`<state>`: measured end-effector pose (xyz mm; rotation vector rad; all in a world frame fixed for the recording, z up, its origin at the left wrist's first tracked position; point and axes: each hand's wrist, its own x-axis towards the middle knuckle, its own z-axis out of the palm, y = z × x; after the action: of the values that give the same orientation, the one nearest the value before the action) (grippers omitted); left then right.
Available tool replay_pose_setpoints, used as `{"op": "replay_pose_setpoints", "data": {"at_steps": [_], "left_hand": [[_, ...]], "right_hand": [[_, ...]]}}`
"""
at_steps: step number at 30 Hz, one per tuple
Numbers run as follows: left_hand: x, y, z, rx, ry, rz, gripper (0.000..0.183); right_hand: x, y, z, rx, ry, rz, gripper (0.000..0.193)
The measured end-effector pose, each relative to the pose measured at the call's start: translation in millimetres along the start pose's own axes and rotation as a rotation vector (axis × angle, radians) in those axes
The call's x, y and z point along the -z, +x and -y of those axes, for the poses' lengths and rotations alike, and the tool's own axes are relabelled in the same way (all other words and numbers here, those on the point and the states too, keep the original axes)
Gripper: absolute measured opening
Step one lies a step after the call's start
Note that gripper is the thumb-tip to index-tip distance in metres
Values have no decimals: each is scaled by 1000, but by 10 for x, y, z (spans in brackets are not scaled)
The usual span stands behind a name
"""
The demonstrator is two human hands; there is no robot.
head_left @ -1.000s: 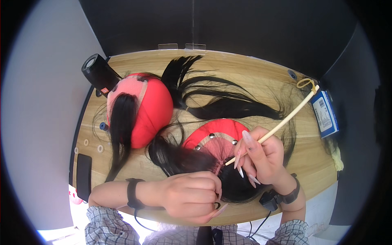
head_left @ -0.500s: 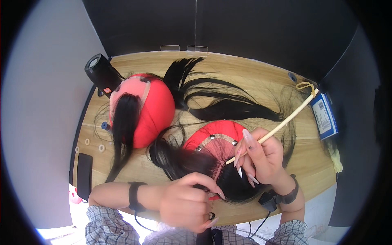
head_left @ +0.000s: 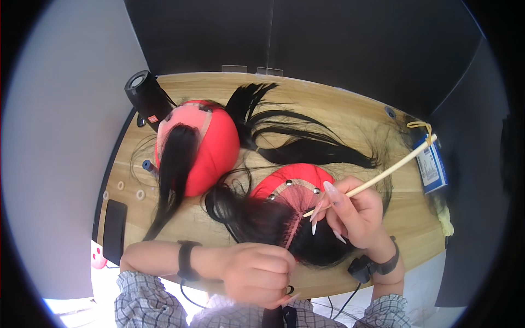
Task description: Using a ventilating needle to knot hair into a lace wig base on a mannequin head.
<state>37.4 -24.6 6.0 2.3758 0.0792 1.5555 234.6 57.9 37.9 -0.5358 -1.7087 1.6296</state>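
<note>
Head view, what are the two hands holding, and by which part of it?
The right hand holds the pale stick near its lower-left end, just behind the tip. Whether the curled left hand holds anything cannot be told.

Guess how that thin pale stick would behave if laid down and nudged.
The pale stick is likely stiff, jutting past the right hand without drooping. Being so slim, it's probably light. The looped band at its end might hinder rolling.

Our pale stick (head_left: 391, 170) slants toward two o'clock, its tip by parted black hair (head_left: 331, 245) on a red dome (head_left: 298, 173) at five o'clock.
</note>
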Motion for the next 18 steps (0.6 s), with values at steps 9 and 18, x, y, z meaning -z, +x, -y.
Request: {"op": "replay_pose_setpoints", "data": {"at_steps": [9,18], "left_hand": [[-51,-50,59,-61,17,-37,14],[-53,-53,94,-54,-8,-34,13]], "right_hand": [[-100,-27,10,-84,96,-116,21],[-62,-66,-55,-63,124,-61,24]]}}
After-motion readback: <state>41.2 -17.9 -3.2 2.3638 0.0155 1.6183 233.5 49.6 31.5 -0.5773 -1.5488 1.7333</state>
